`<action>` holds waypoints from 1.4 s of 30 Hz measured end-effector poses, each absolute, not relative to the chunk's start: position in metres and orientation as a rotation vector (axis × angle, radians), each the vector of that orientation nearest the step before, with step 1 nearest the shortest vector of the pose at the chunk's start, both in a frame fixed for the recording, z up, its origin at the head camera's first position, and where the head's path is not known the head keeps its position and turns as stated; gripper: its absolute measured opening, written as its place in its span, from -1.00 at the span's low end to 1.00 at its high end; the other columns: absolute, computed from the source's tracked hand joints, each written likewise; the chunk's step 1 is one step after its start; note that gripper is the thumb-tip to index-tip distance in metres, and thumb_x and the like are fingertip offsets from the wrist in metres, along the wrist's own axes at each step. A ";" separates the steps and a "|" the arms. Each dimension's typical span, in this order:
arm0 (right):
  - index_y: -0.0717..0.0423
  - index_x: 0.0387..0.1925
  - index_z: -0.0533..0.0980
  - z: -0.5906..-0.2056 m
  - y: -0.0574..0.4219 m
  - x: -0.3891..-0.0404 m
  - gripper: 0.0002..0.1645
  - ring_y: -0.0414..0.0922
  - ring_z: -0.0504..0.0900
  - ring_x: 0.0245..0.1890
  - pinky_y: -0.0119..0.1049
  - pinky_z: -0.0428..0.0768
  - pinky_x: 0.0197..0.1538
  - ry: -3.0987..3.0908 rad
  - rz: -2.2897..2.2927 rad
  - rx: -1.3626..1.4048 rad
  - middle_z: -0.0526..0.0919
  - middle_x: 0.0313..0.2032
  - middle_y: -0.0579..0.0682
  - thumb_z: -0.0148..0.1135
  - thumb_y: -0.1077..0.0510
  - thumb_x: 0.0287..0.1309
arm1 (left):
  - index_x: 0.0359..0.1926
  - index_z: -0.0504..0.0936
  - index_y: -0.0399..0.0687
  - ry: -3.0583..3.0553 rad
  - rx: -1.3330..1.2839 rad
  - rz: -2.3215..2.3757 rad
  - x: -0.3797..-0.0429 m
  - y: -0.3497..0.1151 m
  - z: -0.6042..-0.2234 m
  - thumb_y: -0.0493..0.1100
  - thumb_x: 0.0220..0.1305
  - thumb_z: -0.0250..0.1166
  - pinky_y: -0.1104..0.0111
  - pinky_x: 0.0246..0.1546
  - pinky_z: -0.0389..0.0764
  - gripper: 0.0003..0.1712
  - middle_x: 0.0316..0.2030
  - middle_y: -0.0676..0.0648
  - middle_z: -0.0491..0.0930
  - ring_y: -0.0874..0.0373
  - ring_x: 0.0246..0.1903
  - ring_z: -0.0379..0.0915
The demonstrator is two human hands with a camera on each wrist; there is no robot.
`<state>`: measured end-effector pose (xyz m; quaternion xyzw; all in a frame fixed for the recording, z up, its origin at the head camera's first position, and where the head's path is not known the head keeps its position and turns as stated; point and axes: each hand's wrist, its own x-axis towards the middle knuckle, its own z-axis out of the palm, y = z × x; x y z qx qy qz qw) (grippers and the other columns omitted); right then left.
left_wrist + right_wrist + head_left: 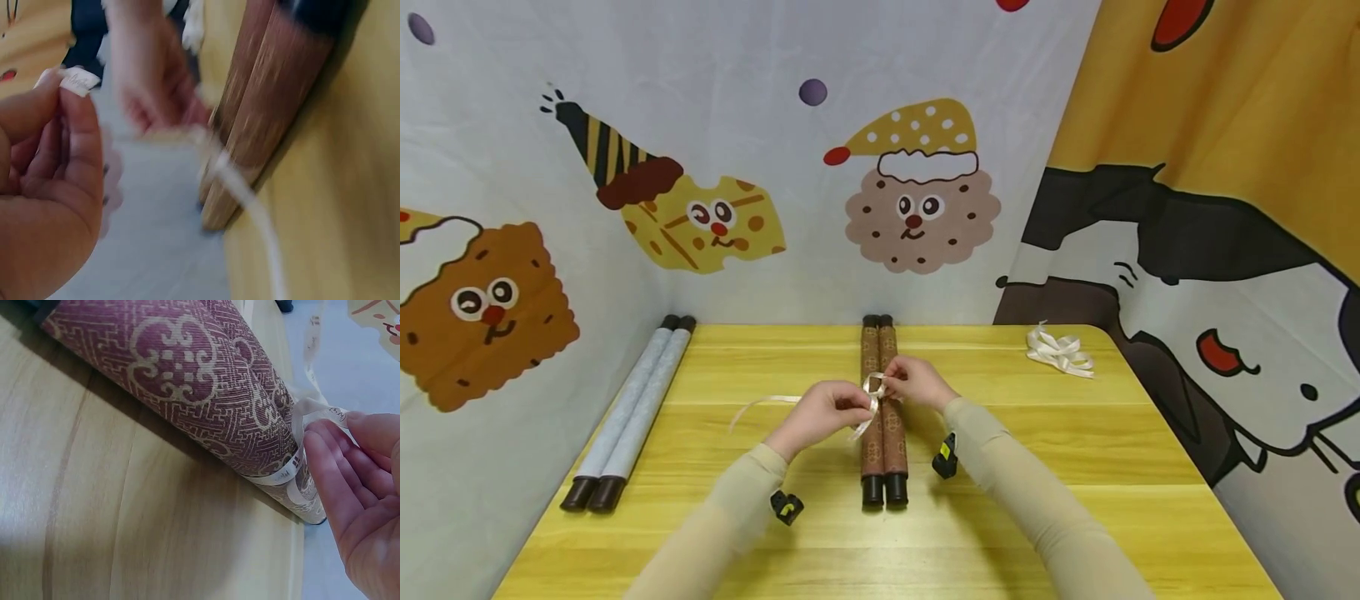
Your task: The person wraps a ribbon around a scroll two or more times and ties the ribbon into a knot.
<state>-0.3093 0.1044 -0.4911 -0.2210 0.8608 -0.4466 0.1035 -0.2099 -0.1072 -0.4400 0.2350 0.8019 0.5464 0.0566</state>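
Two brown patterned scroll rolls (pixel 882 442) with dark end caps lie side by side, pointing away from me. Around their middle runs a narrow cream ribbon (pixel 278 474) with small printing on it, gathered in a loop on top. My left hand (pixel 826 414) pinches one part of the ribbon between thumb and index finger, just above the rolls. Opposite, my right hand (pixel 919 382) pinches another part close to the crossing. A loose tail of the ribbon trails left over the table. In the left wrist view the ribbon end (pixel 80 81) sticks up past the fingertips.
Two pale blue rolls (pixel 647 400) with dark caps lie at the table's left edge. A heap of cream ribbon (pixel 1060 352) sits at the back right of the wooden table (pixel 1000 533). Behind it hangs a cartoon-printed cloth (pixel 737 100).
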 end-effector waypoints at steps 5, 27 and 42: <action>0.16 -0.33 0.53 -0.489 0.105 -0.309 -0.91 -0.16 0.65 -0.38 -0.31 0.64 -0.29 2.587 -1.261 -0.699 0.63 -0.39 -0.04 0.25 0.25 0.32 | -0.24 0.69 -0.33 2.278 0.566 1.901 -0.207 -0.079 -0.456 -0.37 0.22 0.37 0.19 -0.33 0.65 -0.91 -0.38 -0.04 0.65 0.23 -0.43 0.52; 0.11 -0.33 0.53 -0.489 0.102 -0.312 -0.91 -0.21 0.65 -0.41 -0.33 0.63 -0.26 2.623 -1.186 -0.731 0.65 -0.41 -0.09 0.22 0.23 0.35 | -0.27 0.76 -0.24 2.694 0.572 1.517 -0.210 -0.049 -0.479 -0.32 0.22 0.37 0.42 -0.39 0.59 -0.92 -0.29 -0.04 0.72 0.22 -0.39 0.60; 0.20 -0.32 0.52 -0.484 0.099 -0.309 -0.93 -0.09 0.69 -0.40 -0.30 0.65 -0.33 2.561 -1.305 -0.701 0.67 -0.38 0.07 0.23 0.29 0.33 | -0.16 0.74 -0.25 2.864 0.242 1.603 -0.253 -0.084 -0.476 -0.28 0.26 0.38 0.18 -0.22 0.65 -0.84 -0.28 -0.09 0.72 0.00 -0.24 0.63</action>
